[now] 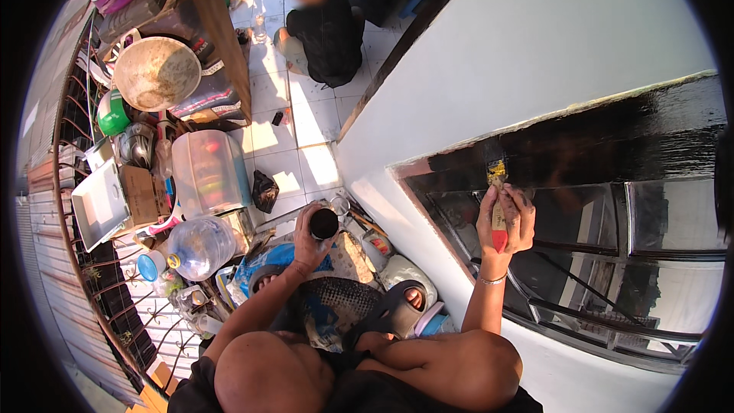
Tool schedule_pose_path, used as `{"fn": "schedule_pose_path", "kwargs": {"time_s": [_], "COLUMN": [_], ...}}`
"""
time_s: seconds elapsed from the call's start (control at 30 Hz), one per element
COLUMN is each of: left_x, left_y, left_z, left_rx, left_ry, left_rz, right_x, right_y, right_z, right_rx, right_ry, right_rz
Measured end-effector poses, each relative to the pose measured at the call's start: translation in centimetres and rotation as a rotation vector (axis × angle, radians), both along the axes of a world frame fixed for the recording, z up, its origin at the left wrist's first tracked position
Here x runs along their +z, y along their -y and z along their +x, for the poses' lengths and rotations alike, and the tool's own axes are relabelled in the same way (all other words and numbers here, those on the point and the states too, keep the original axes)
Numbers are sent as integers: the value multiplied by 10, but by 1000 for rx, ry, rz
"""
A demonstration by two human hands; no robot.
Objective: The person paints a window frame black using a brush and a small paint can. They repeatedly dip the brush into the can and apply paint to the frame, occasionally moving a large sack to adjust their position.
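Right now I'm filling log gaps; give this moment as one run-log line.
left hand: gripping dark cup | right hand: gripping paintbrush, tip at black window frame | ahead: another person on tiled floor

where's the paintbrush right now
In the head view, the paintbrush is right of centre, held in the right hand, its tip at the dark window frame.

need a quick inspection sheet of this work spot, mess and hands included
Surface: dark window frame, glossy in places, beside white wall
Job's things: paintbrush, bristles toward the frame, contact unclear; cup, dark inside
Clutter: pale basin, clear storage box, large bottle, all at left
Hands: left hand holds the cup; right hand grips the paintbrush
Cables: none clearly made out
Surroundings: another person low on tiled floor ahead
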State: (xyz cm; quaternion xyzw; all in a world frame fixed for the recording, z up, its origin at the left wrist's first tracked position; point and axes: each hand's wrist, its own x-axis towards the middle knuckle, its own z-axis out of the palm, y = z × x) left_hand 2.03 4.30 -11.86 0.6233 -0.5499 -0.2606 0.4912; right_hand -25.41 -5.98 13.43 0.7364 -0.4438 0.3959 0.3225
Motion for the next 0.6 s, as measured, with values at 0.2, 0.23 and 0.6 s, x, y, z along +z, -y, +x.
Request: {"fn": "schedule_pose_path", "kwargs": {"time_s": [0.2,0.23,0.6], "left_x": [1,1,1], "left_y": [-1,-1,-1], "left_z": [1,1,1], "left_rx": [-7,-5,0], "left_ry": [-8,-7,-25], "left_rz": [12,14,13], "right_x": [23,23,-4], "right_y": [1,-1,-7], "right_z": [7,11,12], "right_rx": [5,49,0], "right_ry": [-23,-2,-15], "right_rz": [-73,-39,-201]}}
